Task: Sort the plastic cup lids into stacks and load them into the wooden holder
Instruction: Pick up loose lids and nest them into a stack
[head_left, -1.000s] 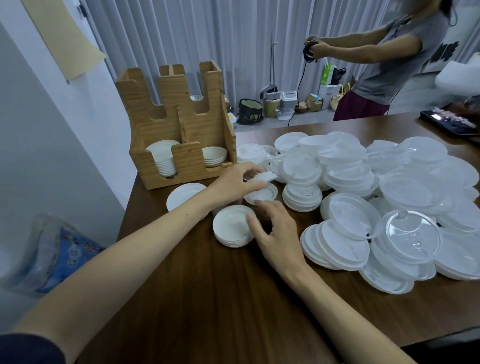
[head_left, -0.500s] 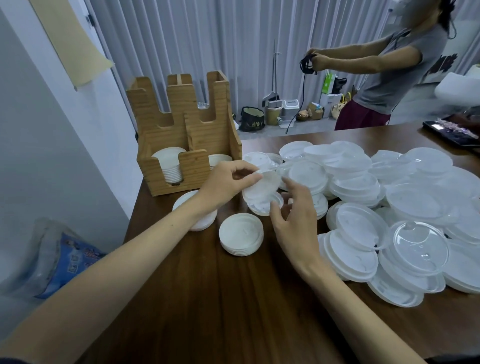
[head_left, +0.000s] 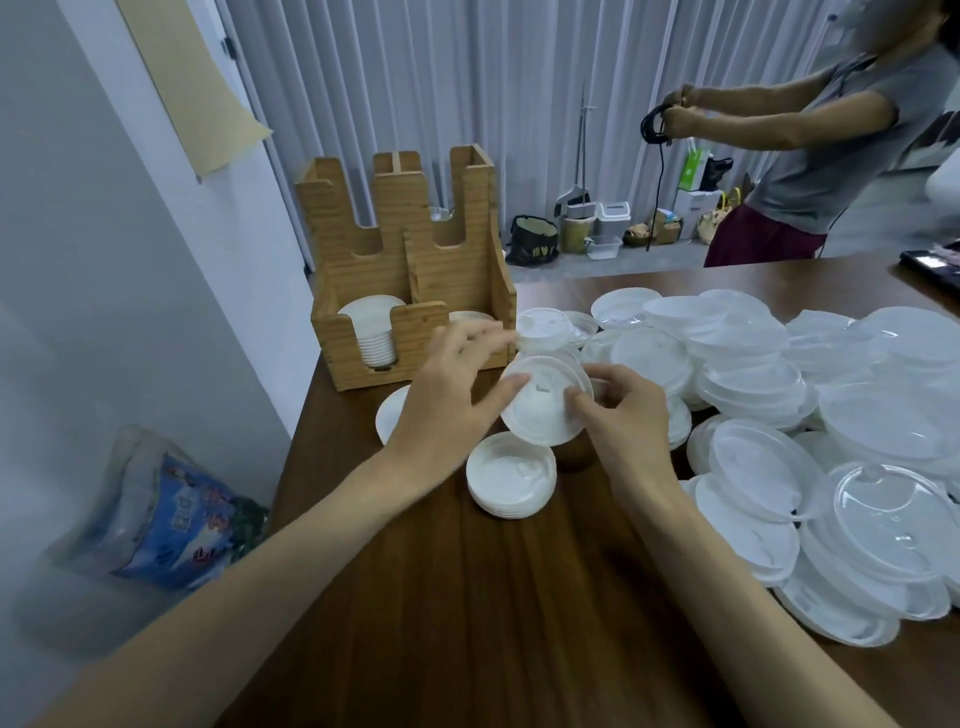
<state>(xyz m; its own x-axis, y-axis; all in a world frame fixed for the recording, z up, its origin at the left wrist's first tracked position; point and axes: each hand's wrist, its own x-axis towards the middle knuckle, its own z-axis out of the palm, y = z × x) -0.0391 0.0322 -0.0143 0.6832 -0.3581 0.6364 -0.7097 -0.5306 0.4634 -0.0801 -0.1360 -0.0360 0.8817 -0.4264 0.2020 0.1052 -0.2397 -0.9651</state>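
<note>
The white lid (head_left: 545, 402) is up off the surface (head_left: 467, 623), tilted with its top towards the person, held between the two hands and just above a small stack (head_left: 511, 475) of matching lids. I take that as the reason for the pose: it is being squared up to drop onto that stack. The right hand (head_left: 623, 415) pinches the lid's right edge, thumb on the face and fingers curled behind. The left hand (head_left: 447, 395) is spread wide; its fingers are blurred, and only the thumb seems to touch the left rim, steadying rather than gripping. Beyond the left hand stands the wooden holder (head_left: 410, 270), with one tall column of lids (head_left: 371, 332) already in its left front slot. The loose heap (head_left: 753, 364) sprawls to the right, within easy reach.
</note>
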